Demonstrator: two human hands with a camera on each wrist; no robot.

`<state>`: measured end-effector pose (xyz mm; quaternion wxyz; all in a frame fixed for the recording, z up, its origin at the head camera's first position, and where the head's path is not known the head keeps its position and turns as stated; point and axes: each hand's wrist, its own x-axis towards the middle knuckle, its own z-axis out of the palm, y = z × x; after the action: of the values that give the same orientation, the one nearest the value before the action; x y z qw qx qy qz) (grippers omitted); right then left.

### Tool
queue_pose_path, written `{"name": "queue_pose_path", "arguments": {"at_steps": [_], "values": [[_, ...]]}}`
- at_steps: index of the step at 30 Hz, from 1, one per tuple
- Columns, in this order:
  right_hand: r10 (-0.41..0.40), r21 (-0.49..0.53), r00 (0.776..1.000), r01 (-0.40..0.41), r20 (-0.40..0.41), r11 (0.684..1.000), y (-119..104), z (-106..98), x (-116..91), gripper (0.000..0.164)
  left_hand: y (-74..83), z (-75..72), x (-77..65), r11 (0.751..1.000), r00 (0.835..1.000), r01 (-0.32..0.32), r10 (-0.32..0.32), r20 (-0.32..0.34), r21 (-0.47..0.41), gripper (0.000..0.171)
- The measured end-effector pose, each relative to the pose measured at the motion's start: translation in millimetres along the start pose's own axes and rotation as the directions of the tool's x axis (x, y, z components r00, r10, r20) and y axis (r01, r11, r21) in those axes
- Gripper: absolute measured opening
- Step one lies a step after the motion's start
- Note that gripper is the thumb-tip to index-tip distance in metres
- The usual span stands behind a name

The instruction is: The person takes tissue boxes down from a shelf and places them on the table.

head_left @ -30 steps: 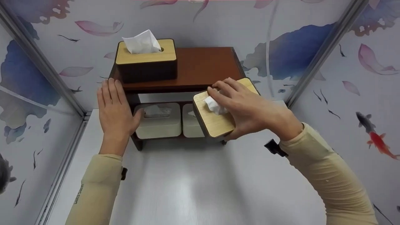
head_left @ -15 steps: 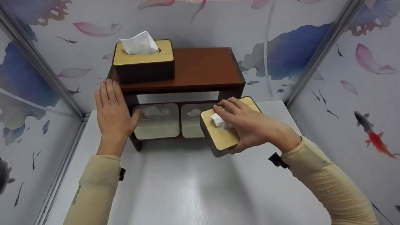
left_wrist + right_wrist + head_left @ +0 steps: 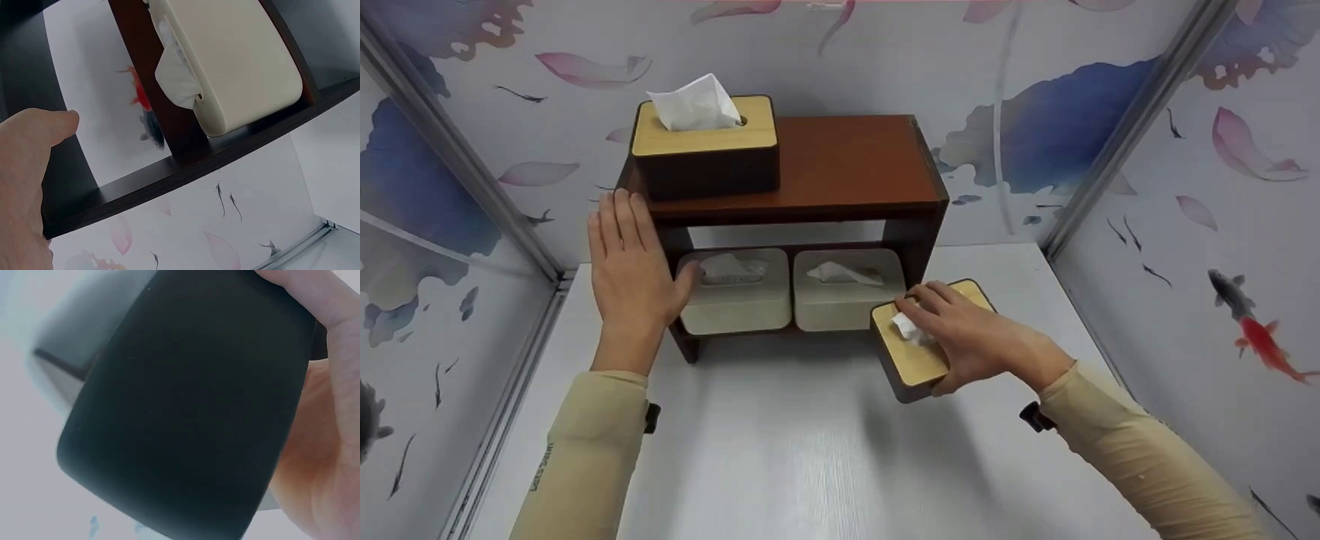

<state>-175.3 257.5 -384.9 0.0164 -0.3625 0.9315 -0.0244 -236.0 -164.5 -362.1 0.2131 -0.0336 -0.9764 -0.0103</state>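
My right hand (image 3: 986,337) grips a dark tissue box (image 3: 911,367) with a light wooden lid, thumb on the near side and fingers over the far side. A white tissue sticks up by the fingers. The box is in front of the shelf's right end, its shadow on the white table apart from it. In the right wrist view its dark side (image 3: 185,399) fills the middle. With straight fingers, my left hand (image 3: 631,281) lies against the left side of the small brown shelf (image 3: 855,161). Its thumb extends across the shelf's front in the left wrist view.
A matching wooden-lidded tissue box (image 3: 709,169) stands on the shelf's top left. Two cream tissue boxes sit side by side on the lower level, a left one (image 3: 735,304) and a right one (image 3: 847,304). Patterned walls (image 3: 1080,120) enclose the white table (image 3: 780,450).
My right hand has carried the wooden-lidded box toward me and rightward, away from the shelf. The right cream box has come fully into view. The left hand stays against the shelf.
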Motion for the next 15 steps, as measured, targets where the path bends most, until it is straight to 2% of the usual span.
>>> {"name": "queue_pose_path", "arguments": {"at_steps": [7, 15], "values": [[0.052, 0.010, 0.999, -0.052, 0.016, 0.999, 25.5, 35.4, -12.6, 0.122, -0.1, 0.7, -0.7, 1.000, 1.000, 0.004, -0.004, 0.009, -0.004, 0.107], [0.162, 0.008, 0.986, -0.162, 0.022, 0.987, 59.0, 65.8, -34.2, 0.120, 0.4, 0.0, 0.7, 1.000, 1.000, -0.001, 0.001, -0.003, -0.004, 0.107]]}}
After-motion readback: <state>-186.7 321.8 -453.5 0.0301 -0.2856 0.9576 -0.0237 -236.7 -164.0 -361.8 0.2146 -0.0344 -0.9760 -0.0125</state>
